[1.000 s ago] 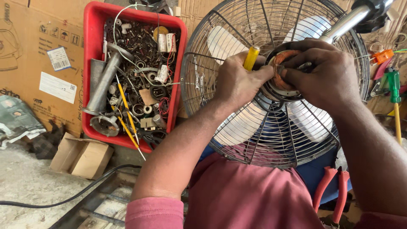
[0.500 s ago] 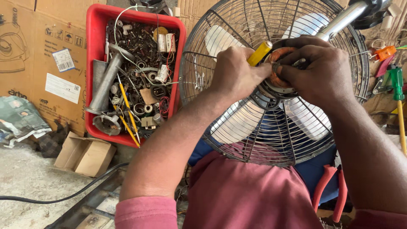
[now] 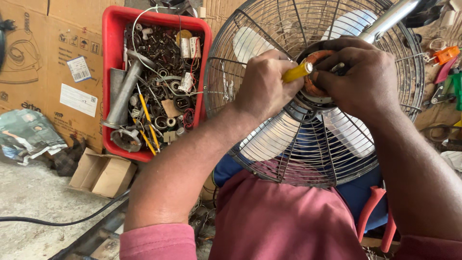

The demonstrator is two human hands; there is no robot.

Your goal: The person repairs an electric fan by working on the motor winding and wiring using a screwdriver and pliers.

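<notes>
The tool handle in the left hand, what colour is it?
Yellow. The tool handle pokes out of the left hand, clearest in the head view.

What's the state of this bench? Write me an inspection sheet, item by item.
Surface: grey concrete floor, dusty; the fan rests against the person's lap.
Job's things: metal cage fan, white blades inside, copper-wound motor exposed at the hub; yellow-handled tool pointed at it.
Clutter: red bin packed with metal parts and yellow-handled tools; red-handled pliers by the knee.
Hands: left hand gripping the yellow handle; right hand cupped over the motor.
Cables: black cable across the floor; white wire in the bin.
Surroundings: cardboard boxes behind, small open box on the floor.
</notes>
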